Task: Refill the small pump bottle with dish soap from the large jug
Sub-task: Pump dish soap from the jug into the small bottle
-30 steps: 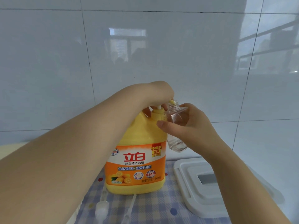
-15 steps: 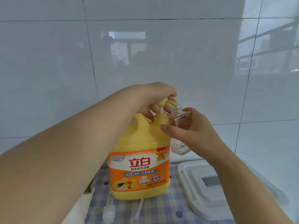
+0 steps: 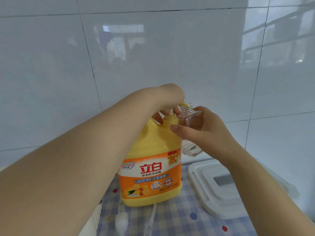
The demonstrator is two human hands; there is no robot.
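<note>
Nearest the camera, a small white pump top with a long thin tube (image 3: pixel 121 223) is lying on the blue and white checked cloth with coloured dots (image 3: pixel 179 217); so the little bottle's own top is already off; just behind it, the big yellow plastic soap jug with an orange label (image 3: pixel 150 174) is standing upright on the cloth; to the right, a flat white plastic lid with a see-through window (image 3: pixel 221 189) is lying beside the jug; higher up, the right hand (image 3: pixel 206 133) is wrapping its fingers and thumb round the small clear plastic bottle (image 3: pixel 189 123), holding it in the air, tilted, just beside the jug's neck; only a little clear liquid is showing at the bottom of it, so it looks far from full; the left hand (image 3: pixel 172 101) is sitting on top of the jug's yellow pump head (image 3: pixel 185 104), with its fingers curling down over it; the yellow spout tip is poking right at the bottle's open mouth; a second ago the pump head was pushed down low, and now it is standing up high again on its white stem, so one squirt is probably done and the pump is getting ready for another push; behind everything, the shiny white tiled wall (image 3: pixel 170 57) is reflecting a window.
</note>
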